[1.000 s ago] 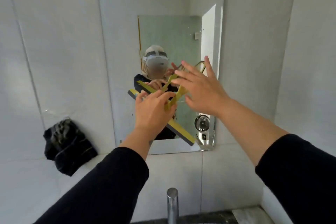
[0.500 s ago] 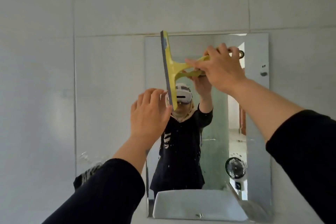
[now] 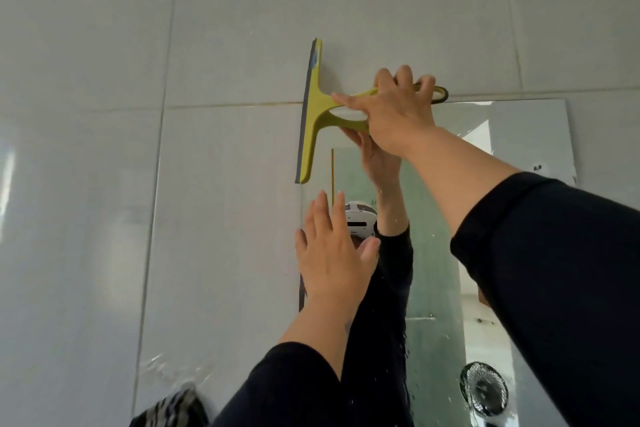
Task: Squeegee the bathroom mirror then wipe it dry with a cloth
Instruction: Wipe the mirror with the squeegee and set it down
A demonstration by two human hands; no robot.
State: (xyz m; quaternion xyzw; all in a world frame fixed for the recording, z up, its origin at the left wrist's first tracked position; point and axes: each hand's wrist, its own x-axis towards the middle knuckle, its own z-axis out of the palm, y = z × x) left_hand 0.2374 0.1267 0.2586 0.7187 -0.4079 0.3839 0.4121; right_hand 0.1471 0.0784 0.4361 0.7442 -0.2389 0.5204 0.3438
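1. Squeegee (image 3: 311,111): yellow-green, T-shaped, with a grey rubber blade. The blade's long axis runs near vertical at the mirror's top left corner; its upper half lies over the wall tile (image 3: 225,28), its lower half along the mirror's left edge. The handle points right.
2. Right hand (image 3: 398,107): closed around the squeegee handle, fingers wrapped over it. It is the nearer hand to the tool, and the only one on it.
3. Left hand (image 3: 332,253): open, fingers spread, holding nothing, below the blade near the mirror's left edge. Whether the palm touches the glass cannot be told.
4. Mirror (image 3: 519,135): lies right of and below the blade, so the stroke probably has to travel rightward or downward across the glass. Water drops show lower down.
5. Cloth (image 3: 173,409): dark, patterned, bottom left, well apart from both hands.
6. Writing: no brand or label readable on anything.
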